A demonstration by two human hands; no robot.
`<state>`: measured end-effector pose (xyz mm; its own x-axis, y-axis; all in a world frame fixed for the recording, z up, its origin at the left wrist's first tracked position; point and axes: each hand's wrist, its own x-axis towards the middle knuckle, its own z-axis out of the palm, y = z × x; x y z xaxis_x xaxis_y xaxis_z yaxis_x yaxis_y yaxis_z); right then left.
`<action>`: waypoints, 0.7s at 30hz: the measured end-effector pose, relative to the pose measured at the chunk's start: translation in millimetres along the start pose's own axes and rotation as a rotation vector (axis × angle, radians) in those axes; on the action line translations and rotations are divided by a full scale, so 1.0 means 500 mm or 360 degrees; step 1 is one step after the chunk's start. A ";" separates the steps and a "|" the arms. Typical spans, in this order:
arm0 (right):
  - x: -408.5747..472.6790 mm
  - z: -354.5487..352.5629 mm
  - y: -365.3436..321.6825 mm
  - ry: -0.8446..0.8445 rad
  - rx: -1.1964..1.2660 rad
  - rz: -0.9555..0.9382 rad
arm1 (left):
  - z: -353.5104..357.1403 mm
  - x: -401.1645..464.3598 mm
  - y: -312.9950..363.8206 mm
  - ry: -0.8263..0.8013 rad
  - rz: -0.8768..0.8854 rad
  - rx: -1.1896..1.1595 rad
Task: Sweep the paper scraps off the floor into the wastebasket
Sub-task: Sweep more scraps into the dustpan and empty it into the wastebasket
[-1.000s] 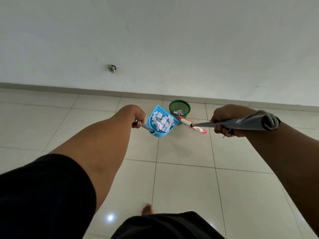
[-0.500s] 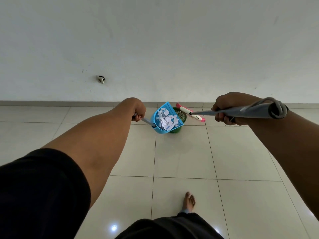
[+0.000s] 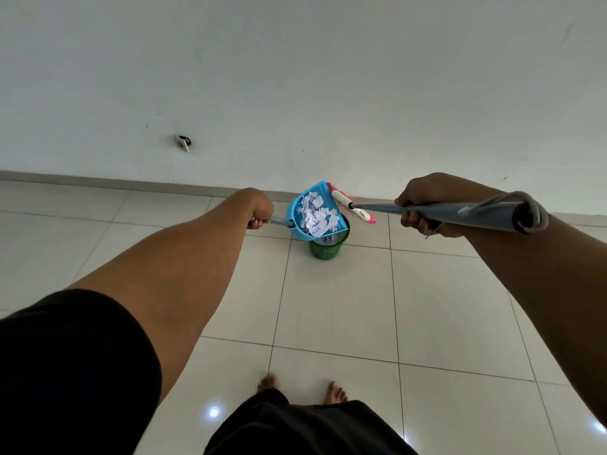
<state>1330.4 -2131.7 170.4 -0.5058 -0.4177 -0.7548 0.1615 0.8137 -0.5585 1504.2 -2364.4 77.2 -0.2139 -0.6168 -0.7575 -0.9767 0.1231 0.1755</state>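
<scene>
My left hand (image 3: 259, 208) grips the grey handle of a blue dustpan (image 3: 295, 221), which is tilted over the green mesh wastebasket (image 3: 325, 249) standing on the floor. White paper scraps (image 3: 317, 216) fill the pan, and some lie inside the basket under its lower edge. My right hand (image 3: 423, 205) is closed around the grey broom handle (image 3: 476, 213), whose loop cord wraps the near end. The broom's white and pink head (image 3: 353, 206) hangs in the air just right of the pan, above the basket.
The white wall (image 3: 328, 93) rises right behind the basket, with a small fitting (image 3: 184, 142) on it at the left. Pale floor tiles (image 3: 328, 307) stretch between the basket and my bare feet (image 3: 269, 382).
The dustpan has tipped steeper over the wastebasket and the scraps have slid toward its lower edge. Both feet now stand side by side and the basket sits nearer the middle of the view.
</scene>
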 end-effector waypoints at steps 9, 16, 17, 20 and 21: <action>0.061 -0.031 -0.034 -0.0072 -0.0094 0.0035 | 0.001 0.072 0.062 0.0151 0.0036 0.0174; 0.090 -0.035 -0.041 -0.0005 -0.0244 -0.0081 | 0.006 0.084 0.080 0.0464 0.0164 0.0380; 0.094 -0.035 -0.040 -0.0008 -0.0264 -0.0092 | 0.007 0.083 0.082 0.0514 0.0181 0.0419; 0.101 -0.038 -0.035 0.0038 -0.0281 -0.0092 | 0.013 0.080 0.085 0.0626 0.0248 0.0547; 0.105 -0.040 -0.033 0.0054 -0.0271 -0.0094 | 0.015 0.080 0.085 0.0654 0.0269 0.0580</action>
<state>1284.4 -2159.1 147.0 -0.5388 -0.4554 -0.7087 -0.0140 0.8461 -0.5329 1454.2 -2378.1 49.5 -0.4155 -0.8077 -0.4184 -0.8870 0.4617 -0.0104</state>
